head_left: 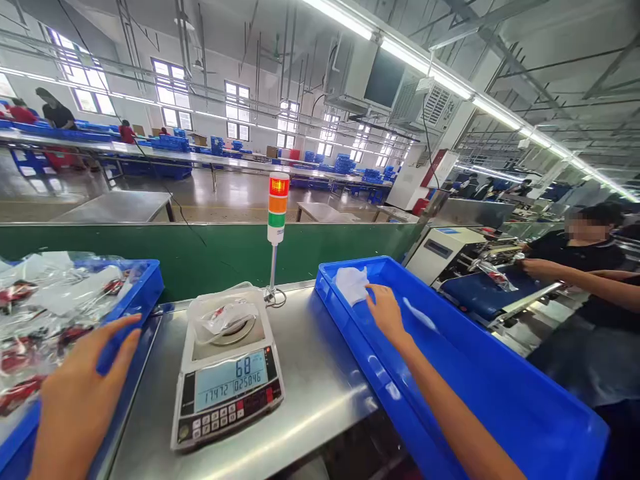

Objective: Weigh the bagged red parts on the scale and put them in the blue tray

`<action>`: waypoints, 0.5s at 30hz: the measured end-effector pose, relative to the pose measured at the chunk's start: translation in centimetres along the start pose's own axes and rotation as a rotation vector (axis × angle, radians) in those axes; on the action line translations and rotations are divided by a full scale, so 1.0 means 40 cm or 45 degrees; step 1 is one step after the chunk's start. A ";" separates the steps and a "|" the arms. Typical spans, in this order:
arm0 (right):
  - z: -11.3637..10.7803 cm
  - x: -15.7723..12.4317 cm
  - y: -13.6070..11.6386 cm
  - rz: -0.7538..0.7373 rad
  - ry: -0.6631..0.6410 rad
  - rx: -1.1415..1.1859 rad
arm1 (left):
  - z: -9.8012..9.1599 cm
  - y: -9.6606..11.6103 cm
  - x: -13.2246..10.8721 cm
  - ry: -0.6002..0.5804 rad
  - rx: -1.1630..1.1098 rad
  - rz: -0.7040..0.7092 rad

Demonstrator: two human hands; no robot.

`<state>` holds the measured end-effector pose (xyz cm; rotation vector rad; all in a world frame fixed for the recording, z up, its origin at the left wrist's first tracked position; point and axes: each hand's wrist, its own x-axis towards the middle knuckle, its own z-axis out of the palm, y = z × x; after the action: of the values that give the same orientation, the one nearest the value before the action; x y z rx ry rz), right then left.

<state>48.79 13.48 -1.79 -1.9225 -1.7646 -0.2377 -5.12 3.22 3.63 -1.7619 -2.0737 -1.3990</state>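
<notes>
My left hand [83, 393], its thumb and fingers apart, hovers by the near rim of a blue bin [150, 277] on the left. That bin is heaped with clear bags [65, 300] containing red items. Reaching into a second blue bin [480, 373] on the right, my right hand [387, 315] has its fingertips closed at the edge of a whitish plastic bag [351, 285] in the far left corner. Between the bins stands a digital scale [227, 373], display reading 68 on top. A clear tray on its pan carries a small bagged item [230, 317].
A signal light [278, 207], red lit, rises behind the scale from the steel table [310, 373]. Another thin white bag [420, 315] lies in the right bin. At right, a co-worker [580, 267] handles a bagged item [495, 275] over a blue conveyor belt [475, 293].
</notes>
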 end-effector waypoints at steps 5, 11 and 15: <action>0.055 -0.072 0.245 0.632 -0.291 -0.362 | 0.077 0.055 -0.064 -0.221 -0.168 -0.084; 0.142 -0.178 0.303 0.635 -0.646 -0.432 | 0.116 0.053 -0.071 -0.283 -0.144 0.036; 0.137 -0.188 0.304 0.515 -0.579 -0.455 | 0.140 0.046 -0.061 -0.291 -0.122 0.186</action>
<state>58.37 9.26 -12.97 -2.7148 -1.6192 0.0403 -0.15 4.99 0.02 -2.1564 -1.9582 -1.3332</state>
